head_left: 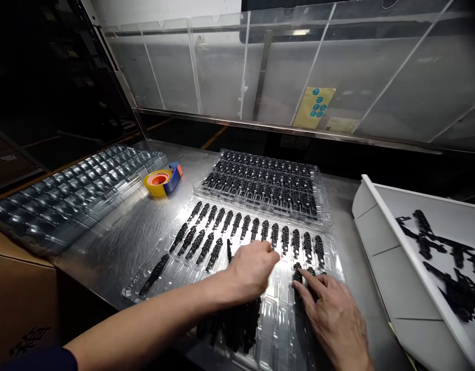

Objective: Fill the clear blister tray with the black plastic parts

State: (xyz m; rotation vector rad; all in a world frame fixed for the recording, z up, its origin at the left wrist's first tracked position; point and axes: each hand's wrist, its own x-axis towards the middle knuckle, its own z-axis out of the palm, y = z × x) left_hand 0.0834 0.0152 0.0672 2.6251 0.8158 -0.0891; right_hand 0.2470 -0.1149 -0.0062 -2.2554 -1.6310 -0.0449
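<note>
A clear plastic tray (171,268) lies on the metal bench in front of me, its slots partly filled with small black plastic parts (222,226). My left hand (252,268) rests over the tray's middle with fingers curled, knuckles up; what it holds, if anything, is hidden. My right hand (333,314) lies over the tray's right side, fingers stretched, its fingertips pressing a black part (298,273) into a slot. Several more black parts (237,324) lie bunched under my left wrist near the tray's front edge.
A second, full tray (322,198) sits behind the first. A white bin (380,242) of loose black parts stands at the right. A yellow tape roll in a blue dispenser (162,181) and a stack of empty clear trays (67,196) lie left, over a cardboard box (16,304).
</note>
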